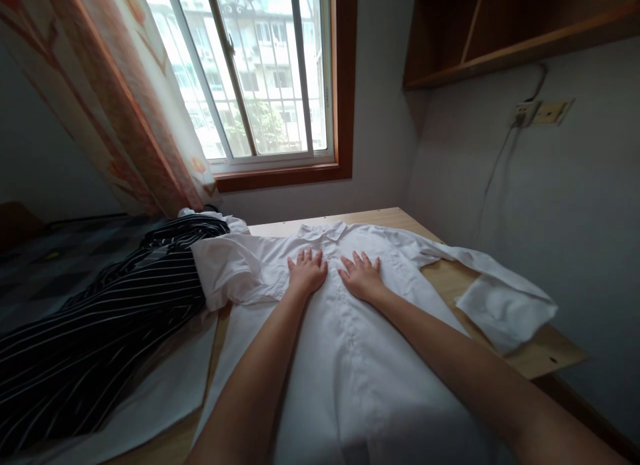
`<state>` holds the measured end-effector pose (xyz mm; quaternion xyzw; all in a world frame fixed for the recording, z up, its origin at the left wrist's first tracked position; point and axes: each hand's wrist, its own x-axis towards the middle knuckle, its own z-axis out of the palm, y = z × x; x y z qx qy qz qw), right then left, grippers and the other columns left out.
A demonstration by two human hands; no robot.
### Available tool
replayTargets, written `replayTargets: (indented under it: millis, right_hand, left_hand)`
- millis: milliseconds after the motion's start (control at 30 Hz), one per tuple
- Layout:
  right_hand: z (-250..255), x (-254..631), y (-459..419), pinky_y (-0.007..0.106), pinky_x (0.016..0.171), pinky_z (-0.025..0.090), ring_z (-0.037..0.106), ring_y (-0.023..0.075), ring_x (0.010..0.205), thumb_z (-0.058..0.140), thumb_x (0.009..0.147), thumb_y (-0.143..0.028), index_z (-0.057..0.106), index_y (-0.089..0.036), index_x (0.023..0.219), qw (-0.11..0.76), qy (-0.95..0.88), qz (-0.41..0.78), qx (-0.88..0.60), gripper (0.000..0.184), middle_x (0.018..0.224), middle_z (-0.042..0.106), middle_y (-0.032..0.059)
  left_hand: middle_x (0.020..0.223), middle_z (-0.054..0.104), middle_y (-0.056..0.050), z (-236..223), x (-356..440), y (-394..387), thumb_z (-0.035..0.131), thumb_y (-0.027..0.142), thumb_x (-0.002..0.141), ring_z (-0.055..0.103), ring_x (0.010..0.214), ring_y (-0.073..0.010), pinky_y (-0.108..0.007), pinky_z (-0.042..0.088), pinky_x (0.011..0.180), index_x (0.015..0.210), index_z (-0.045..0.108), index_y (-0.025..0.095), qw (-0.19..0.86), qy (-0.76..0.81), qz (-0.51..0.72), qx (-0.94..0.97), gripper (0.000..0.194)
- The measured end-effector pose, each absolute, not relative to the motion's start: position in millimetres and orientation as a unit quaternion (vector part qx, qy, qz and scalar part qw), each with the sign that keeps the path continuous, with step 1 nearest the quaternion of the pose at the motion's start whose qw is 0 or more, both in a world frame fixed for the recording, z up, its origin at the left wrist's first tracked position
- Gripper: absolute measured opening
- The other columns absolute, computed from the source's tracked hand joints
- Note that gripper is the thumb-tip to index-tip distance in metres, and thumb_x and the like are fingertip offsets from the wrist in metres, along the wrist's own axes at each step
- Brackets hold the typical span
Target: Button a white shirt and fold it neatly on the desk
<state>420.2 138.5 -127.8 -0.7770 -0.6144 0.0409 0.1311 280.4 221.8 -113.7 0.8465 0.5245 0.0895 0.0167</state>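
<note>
A white button shirt (345, 358) lies spread face up on a wooden table (540, 358), collar toward the window. My left hand (307, 271) rests flat on the chest just left of the button line, fingers stretched out. My right hand (361, 275) lies flat beside it on the right of the button line, fingers also spread. Both palms press on the cloth below the collar (325, 231). One sleeve (500, 298) trails off to the right with its cuff folded over; the other sleeve (225, 268) is bunched at the left.
A black garment with white stripes (115, 318) lies to the left, partly on white cloth (165, 391). A patterned curtain (125, 98) hangs by the window (260, 71). A wall (550, 198) with a socket and cable stands close on the right, under a wooden shelf (500, 31).
</note>
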Motion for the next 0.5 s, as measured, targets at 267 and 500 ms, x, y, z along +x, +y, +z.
replayTargets:
  millis: [267, 500]
  right_hand:
    - [-125, 428, 151, 0.065, 0.112, 0.004, 0.013, 0.0340, 0.148, 0.027, 0.099, -0.053, 0.035, -0.030, 0.151, 0.118, -0.629, 0.068, -0.765, 0.058, 0.161, 0.022, 0.0129]
    - [-125, 428, 170, 0.064, 0.113, 0.004, 0.014, 0.0326, 0.149, 0.025, 0.098, -0.054, 0.034, -0.031, 0.151, 0.112, -0.643, 0.070, -0.754, 0.058, 0.162, 0.021, 0.0122]
  left_hand:
    - [0.127, 0.065, -0.014, -111, 258, 177, 0.037, 0.027, 0.096, 0.046, 0.131, -0.0324, -0.060, 0.014, 0.116, 0.117, 0.067, 0.018, -0.079, 0.489, 0.131, 0.859, 0.038]
    - [0.157, 0.034, -0.006, -118, 237, 182, 0.028, 0.049, 0.098, 0.027, 0.146, -0.0282, -0.053, 0.015, 0.118, 0.148, 0.041, 0.027, -0.011, 0.527, 0.068, 0.847, 0.056]
